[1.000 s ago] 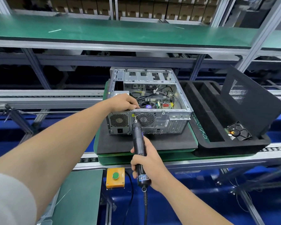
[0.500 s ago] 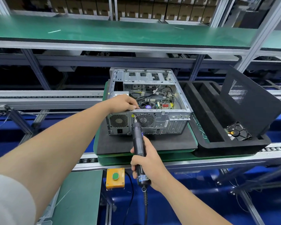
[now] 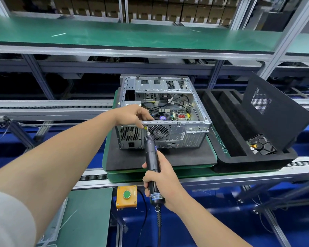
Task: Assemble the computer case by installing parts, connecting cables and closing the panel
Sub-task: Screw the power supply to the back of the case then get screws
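I should hold the electric screwdriver (image 3: pixel 151 157) square to the rear panel and press gently, so the bit does not slip. My right hand (image 3: pixel 161 182) grips its body. My left hand (image 3: pixel 132 115) pinches the top rear rim of the computer case (image 3: pixel 177 134). The case is silver, with its side open, and it lies toward the far edge of the black foam mat (image 3: pixel 132 161).

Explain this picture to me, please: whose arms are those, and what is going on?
No robot here: a person wears a camera on the head, so you look down along their own arms. The right hand grips an electric screwdriver, its tip against the back of an open computer case on a black mat. The left hand has its fingertips beside that tip; whether they pinch anything is too small to tell. To the right, a foam tray holds a hard drive and a leaning black panel.
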`<state>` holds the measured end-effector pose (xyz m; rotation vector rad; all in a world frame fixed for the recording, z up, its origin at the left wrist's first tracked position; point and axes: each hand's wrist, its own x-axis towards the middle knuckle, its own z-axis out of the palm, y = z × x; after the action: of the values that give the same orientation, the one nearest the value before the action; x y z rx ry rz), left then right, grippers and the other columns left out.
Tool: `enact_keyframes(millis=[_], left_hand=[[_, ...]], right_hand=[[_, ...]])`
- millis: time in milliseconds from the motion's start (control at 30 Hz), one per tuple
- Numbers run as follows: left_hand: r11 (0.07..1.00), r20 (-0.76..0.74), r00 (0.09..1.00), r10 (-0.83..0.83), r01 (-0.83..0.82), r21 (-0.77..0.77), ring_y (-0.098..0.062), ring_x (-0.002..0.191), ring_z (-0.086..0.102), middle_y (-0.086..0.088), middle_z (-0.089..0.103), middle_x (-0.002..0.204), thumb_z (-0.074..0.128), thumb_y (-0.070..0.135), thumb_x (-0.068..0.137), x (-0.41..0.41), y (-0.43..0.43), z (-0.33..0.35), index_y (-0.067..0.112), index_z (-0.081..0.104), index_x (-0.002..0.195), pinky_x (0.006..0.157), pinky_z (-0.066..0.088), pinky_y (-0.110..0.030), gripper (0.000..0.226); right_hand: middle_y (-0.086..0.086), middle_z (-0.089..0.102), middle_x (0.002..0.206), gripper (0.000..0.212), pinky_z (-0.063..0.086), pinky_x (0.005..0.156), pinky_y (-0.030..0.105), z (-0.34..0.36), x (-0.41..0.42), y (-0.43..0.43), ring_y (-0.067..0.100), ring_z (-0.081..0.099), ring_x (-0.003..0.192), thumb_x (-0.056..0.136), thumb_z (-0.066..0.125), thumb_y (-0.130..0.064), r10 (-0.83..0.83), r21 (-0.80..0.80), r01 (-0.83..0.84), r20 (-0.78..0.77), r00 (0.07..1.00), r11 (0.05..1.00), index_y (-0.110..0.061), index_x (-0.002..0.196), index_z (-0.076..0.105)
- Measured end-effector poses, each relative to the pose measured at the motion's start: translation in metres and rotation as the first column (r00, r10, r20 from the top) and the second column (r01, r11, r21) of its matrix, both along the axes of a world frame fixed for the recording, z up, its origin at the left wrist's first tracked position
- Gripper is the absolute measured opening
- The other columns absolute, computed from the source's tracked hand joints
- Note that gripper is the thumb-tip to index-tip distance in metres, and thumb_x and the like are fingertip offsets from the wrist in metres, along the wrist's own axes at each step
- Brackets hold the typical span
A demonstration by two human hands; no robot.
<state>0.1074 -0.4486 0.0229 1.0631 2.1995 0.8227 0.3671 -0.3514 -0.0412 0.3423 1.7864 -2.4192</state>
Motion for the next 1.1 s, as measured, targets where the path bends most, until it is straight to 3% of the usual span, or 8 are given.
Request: enact_keyframes(millis=[100, 167, 333, 567, 833, 1000, 1100], left_hand=[[1.000, -0.007, 1.000, 0.024, -0.024, 0.007, -0.008, 0.094, 0.062, -0.001, 0.068, 0.111, 0.074, 0.012, 0.073, 0.002, 0.000, -0.001, 0.038, 0.075, 0.105, 0.081, 0.047, -0.026, 0.041], [1.000, -0.009, 1.000, 0.030, -0.030, 0.009, -0.002, 0.087, 0.062, 0.000, 0.068, 0.111, 0.073, 0.016, 0.069, 0.002, 0.000, -0.001, 0.040, 0.075, 0.103, 0.075, 0.044, -0.018, 0.041], [1.000, -0.018, 1.000, 0.019, -0.019, 0.003, 0.005, 0.073, 0.057, 0.005, 0.067, 0.096, 0.072, 0.016, 0.068, 0.003, 0.000, 0.001, 0.040, 0.074, 0.099, 0.064, 0.042, -0.008, 0.040], [1.000, -0.044, 0.999, 0.013, -0.013, -0.007, 0.006, 0.074, 0.055, 0.005, 0.064, 0.098, 0.074, 0.004, 0.079, -0.001, 0.001, -0.002, 0.037, 0.073, 0.103, 0.073, 0.040, -0.023, 0.041], [1.000, -0.051, 0.998, 0.025, -0.025, -0.008, -0.011, 0.086, 0.056, 0.000, 0.062, 0.104, 0.074, 0.007, 0.077, 0.000, 0.002, -0.003, 0.039, 0.072, 0.101, 0.077, 0.041, -0.028, 0.040], [1.000, -0.047, 0.999, 0.026, -0.026, -0.010, -0.015, 0.091, 0.060, 0.000, 0.065, 0.105, 0.073, 0.016, 0.070, 0.002, 0.003, -0.002, 0.035, 0.074, 0.103, 0.082, 0.048, -0.035, 0.038], [0.999, -0.046, 0.998, 0.043, -0.043, 0.009, -0.019, 0.096, 0.063, -0.002, 0.067, 0.119, 0.076, 0.026, 0.072, 0.002, 0.002, -0.003, 0.031, 0.075, 0.107, 0.087, 0.049, -0.037, 0.036]], right_hand=[[0.014, 0.055, 0.104, 0.043, 0.051, 0.051, 0.036, -0.001, -0.002, -0.003, 0.028, 0.054, 0.063, 0.084, 0.067, 0.007, 0.001, -0.066, -0.001, 0.001, 1.000, 0.998, -0.019, 0.116, 0.056], [0.011, 0.055, 0.100, 0.041, 0.052, 0.051, 0.036, -0.002, -0.002, -0.005, 0.026, 0.055, 0.064, 0.091, 0.073, -0.003, 0.002, -0.062, -0.002, 0.001, 1.000, 0.998, -0.021, 0.123, 0.055], [0.009, 0.057, 0.103, 0.076, 0.055, 0.054, 0.037, -0.001, -0.004, -0.003, 0.029, 0.056, 0.067, 0.083, 0.086, -0.022, -0.014, 0.013, 0.014, 0.003, 1.000, 1.000, -0.043, 0.143, 0.046], [0.004, 0.060, 0.103, 0.076, 0.055, 0.059, 0.039, -0.004, -0.007, -0.004, 0.027, 0.057, 0.068, 0.083, 0.085, -0.025, -0.031, 0.064, 0.030, 0.011, 0.999, 0.998, -0.049, 0.143, 0.045], [0.008, 0.059, 0.104, 0.074, 0.054, 0.055, 0.038, -0.005, -0.011, -0.004, 0.026, 0.058, 0.066, 0.083, 0.083, -0.019, -0.029, 0.046, 0.028, 0.025, 0.999, 0.999, -0.049, 0.140, 0.046], [0.012, 0.060, 0.113, 0.087, 0.057, 0.064, 0.038, -0.004, -0.009, -0.003, 0.023, 0.061, 0.071, 0.076, 0.087, -0.024, -0.037, 0.139, 0.032, 0.040, 0.999, 0.990, -0.048, 0.146, 0.041], [0.009, 0.061, 0.109, 0.090, 0.056, 0.066, 0.038, -0.009, -0.005, -0.002, 0.024, 0.061, 0.075, 0.072, 0.087, -0.026, -0.054, 0.163, 0.048, 0.035, 0.998, 0.986, -0.048, 0.146, 0.042]])
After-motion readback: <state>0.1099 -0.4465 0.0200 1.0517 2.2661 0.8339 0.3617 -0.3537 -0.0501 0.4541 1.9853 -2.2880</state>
